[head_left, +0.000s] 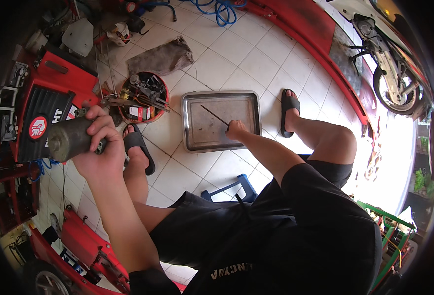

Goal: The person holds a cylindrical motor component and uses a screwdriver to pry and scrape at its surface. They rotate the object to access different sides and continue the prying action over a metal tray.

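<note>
My left hand (101, 142) is raised at the left, its fingers wrapped round a dark grey, cylindrical starter motor (69, 141). The motor's rounded end points left, away from my palm. My right hand (235, 130) is closed over the right part of a shallow metal tray (186, 120) on the floor. Out of that fist a long thin screwdriver (213, 114) points up and left across the tray; its handle is hidden in my fingers. Stains mark the tray's bottom.
Left of the tray stands a round red tub (164, 88) filled with tools and metal parts. A grey rag (160, 56) lies beyond it. A red tool cabinet (64, 73) borders the left, a blue stool (246, 188) is beneath me, and a motorcycle (394, 73) stands far right.
</note>
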Tool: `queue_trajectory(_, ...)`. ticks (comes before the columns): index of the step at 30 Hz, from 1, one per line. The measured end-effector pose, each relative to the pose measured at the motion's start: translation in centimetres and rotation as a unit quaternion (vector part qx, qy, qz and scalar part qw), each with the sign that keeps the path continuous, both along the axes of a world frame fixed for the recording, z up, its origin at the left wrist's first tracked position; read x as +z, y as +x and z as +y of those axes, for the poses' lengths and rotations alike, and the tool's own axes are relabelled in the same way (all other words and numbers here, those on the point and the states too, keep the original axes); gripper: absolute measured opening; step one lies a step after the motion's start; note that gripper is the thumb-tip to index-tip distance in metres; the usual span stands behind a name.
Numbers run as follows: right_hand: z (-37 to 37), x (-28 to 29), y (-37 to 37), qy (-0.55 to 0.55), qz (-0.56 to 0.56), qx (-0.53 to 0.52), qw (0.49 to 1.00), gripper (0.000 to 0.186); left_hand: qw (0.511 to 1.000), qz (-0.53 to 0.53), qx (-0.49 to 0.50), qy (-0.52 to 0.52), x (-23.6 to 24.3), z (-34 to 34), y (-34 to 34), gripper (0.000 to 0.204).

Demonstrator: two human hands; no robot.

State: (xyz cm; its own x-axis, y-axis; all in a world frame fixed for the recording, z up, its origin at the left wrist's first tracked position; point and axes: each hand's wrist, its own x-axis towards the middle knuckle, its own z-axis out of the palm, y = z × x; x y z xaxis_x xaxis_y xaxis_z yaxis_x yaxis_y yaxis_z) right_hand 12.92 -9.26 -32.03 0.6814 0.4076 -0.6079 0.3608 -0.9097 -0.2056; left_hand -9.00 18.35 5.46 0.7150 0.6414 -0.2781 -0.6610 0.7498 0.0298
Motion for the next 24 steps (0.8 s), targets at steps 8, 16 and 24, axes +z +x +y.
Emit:
queue_trajectory(8, 5.0, -4.2, -1.7, 0.058, 0.016, -0.087, 0.994, 0.034, 0.999, -0.008, 0.007, -0.038, 0.3, 1.0, 0.3, 0.05)
queue_trajectory(16, 7.2, -6.7, -3.0, 0.101, -0.013, -0.225, 0.969, 0.036, 0.998, -0.028, -0.017, -0.047, -0.1, 0.4, 1.0, 0.043)
queue_trajectory(24, 5.9, -5.1, -1.8, 0.042, -0.039, -0.137, 0.989, 0.044, 0.998, 0.048, -0.043, 0.017, -1.5, 0.1, 3.0, 0.043)
